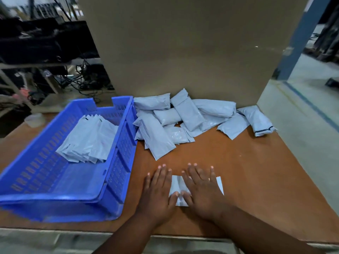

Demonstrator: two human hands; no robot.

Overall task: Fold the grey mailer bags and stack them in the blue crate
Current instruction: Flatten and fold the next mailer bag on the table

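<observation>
Hands: left (157, 191) and right (201, 191) flat, fingers spread, pressing bag (177, 186) | crate (55, 197) left, holding stack (88, 142) | pile (183, 116) behind, against board (192, 43)

No legible text, no labels, brands, numbers or signs on any surface, everything plain or too blurred

One blue crate (60, 180) sits at nine o'clock, holding one stack of folded bags (89, 140). Roughly ten loose mailer bags (183, 118) pile at twelve o'clock. One flat bag (177, 186) lies under two hands.
</observation>
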